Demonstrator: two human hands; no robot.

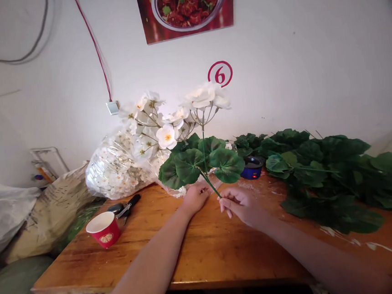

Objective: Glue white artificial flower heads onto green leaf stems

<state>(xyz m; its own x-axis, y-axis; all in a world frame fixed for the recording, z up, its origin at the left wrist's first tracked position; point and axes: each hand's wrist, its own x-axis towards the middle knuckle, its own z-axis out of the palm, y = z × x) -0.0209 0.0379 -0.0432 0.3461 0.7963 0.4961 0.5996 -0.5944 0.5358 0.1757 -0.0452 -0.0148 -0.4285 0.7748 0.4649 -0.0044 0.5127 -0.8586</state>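
Note:
My right hand (240, 205) is closed in a pinch on the lower green stem of an artificial flower (228, 165). The stem leans up and left, with broad green leaves around it and white blossoms at the top. Just left of it, low over the wooden table (198, 247), my left hand (197, 198) has its fingers curled together; whatever they hold is hidden. Behind the hands, a bunch of white artificial flowers (166, 136) rises beside a clear plastic bag (110, 170) packed with more blossoms.
On the left stand a red paper cup (103, 237) and black-handled scissors (129, 207). A small blue pot (252, 168) with a red light sits behind my right hand. Piled green artificial leaves (320, 154) cover the right side. Sacks (41, 220) lie beyond the left edge.

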